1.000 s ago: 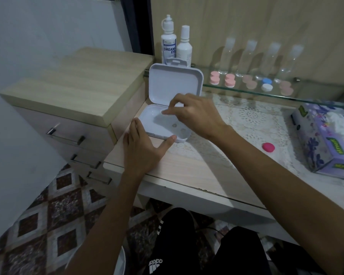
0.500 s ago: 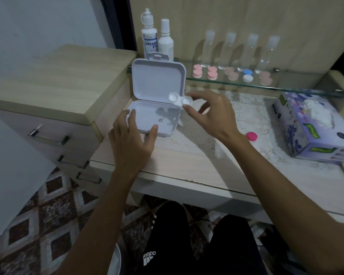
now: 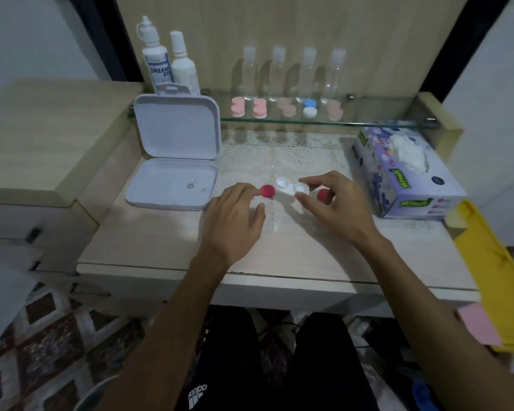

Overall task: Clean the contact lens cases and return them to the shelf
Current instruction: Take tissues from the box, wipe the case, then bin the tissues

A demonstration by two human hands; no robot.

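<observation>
An uncapped white lens case (image 3: 291, 187) is just above the lace mat, pinched at its right cup between the thumb and fingers of my right hand (image 3: 336, 209). My left hand (image 3: 235, 216) holds a pink cap (image 3: 268, 191) at its fingertips, right beside the case's left cup. A second pink cap (image 3: 323, 194) shows behind my right fingers. The white storage box (image 3: 172, 185) lies open at the left, its lid upright. Several capped cases, pink, peach and one blue-and-white (image 3: 309, 107), line the glass shelf (image 3: 368, 123).
Two solution bottles (image 3: 166, 66) stand behind the box lid, and several clear small bottles (image 3: 291, 72) stand along the shelf. A tissue box (image 3: 404, 173) lies at the right. A wooden drawer unit (image 3: 51, 137) is on the left and a yellow container (image 3: 493, 262) on the far right.
My right hand has carried the white case from over the box to the mat. My left hand has left the box and now has a pink cap at the case's left.
</observation>
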